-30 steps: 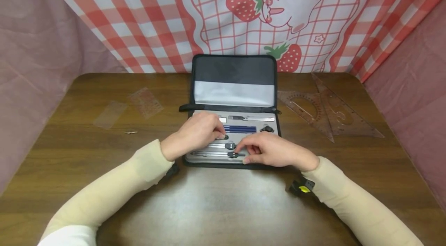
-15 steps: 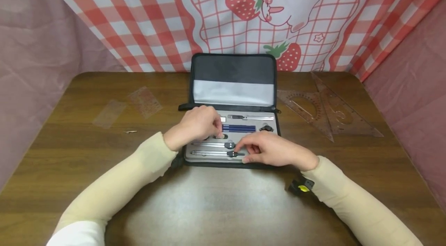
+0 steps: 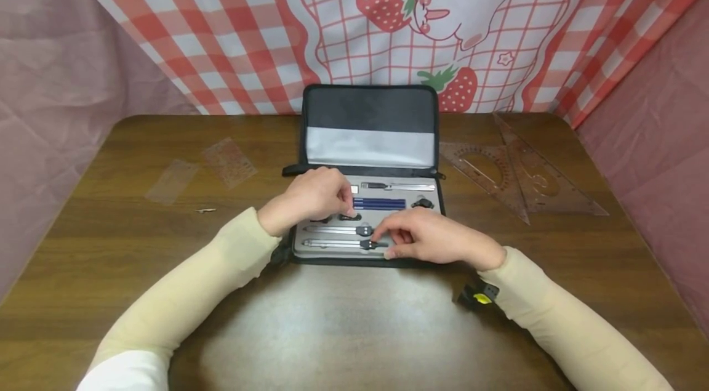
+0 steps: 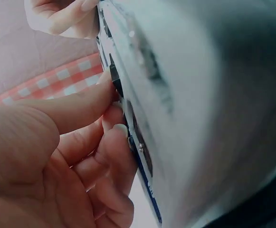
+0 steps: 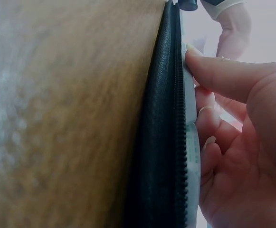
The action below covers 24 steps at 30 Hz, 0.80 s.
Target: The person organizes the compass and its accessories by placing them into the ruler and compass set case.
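Note:
A black zip case (image 3: 370, 109) lies unfolded on the table, its grey tray (image 3: 332, 253) holding drawing tools. Over the tray's left half, my left hand (image 3: 318, 194) pinches a small black piece (image 3: 350, 217) at its slot; in the left wrist view the thumb meets a dark piece (image 4: 115, 76). Two silver compasses, the upper compass (image 3: 340, 230) and the lower compass (image 3: 338, 244), lie below it. My right hand (image 3: 429, 236) rests at the tray's lower right, fingertips by the compass heads. In the right wrist view its thumb touches the grey tray edge (image 5: 189, 95).
Blue sticks (image 3: 382, 204), a silver-and-black tool (image 3: 399, 186) and a black round part (image 3: 423, 203) sit in the tray. Clear set squares (image 3: 554, 191) lie right. Two clear plastic pieces, one a clear sheet (image 3: 173, 181), and a small metallic bit (image 3: 206, 210) lie left.
My left hand has shifted slightly upward and tilted, and more of the small black piece and compasses shows below it. The right hand stays almost still.

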### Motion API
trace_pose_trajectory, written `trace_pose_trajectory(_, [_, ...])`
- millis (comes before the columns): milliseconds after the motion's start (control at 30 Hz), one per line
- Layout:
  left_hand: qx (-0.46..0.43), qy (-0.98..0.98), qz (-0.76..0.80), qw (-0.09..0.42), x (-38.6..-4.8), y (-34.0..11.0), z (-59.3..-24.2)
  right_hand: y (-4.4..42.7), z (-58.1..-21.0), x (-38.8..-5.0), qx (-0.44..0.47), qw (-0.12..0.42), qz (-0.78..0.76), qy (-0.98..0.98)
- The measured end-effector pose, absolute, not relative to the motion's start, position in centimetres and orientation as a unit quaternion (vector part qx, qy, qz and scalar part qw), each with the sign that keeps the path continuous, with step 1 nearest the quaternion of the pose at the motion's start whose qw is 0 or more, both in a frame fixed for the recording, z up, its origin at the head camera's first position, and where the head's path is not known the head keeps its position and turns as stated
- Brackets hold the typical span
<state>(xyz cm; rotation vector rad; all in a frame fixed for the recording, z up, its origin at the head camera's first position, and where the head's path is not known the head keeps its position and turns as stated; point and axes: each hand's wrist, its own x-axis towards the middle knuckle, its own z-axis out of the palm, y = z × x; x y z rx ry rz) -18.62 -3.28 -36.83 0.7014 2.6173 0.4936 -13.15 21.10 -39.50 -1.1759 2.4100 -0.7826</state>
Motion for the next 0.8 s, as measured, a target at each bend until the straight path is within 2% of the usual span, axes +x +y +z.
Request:
trace_pose_trajectory(400, [0.256, 0.926, 0.183, 0.209, -18.80, -4.32, -36.69, 21.03, -39.57, -13.24, -0.420, 0.170, -0.277, 0.847])
trace_pose_trajectory(633, [0.240, 0.937, 0.170, 0.189, -18.94, -4.16, -36.86, 21.03, -39.59, -13.19, -0.420, 0.172, -0.279, 0.847])
trace_pose_trajectory(800, [0.233, 0.936, 0.180, 0.192, -18.94, -4.21, -37.03, 21.05, -39.52, -13.17, -0.411, 0.179, -0.278, 0.850])
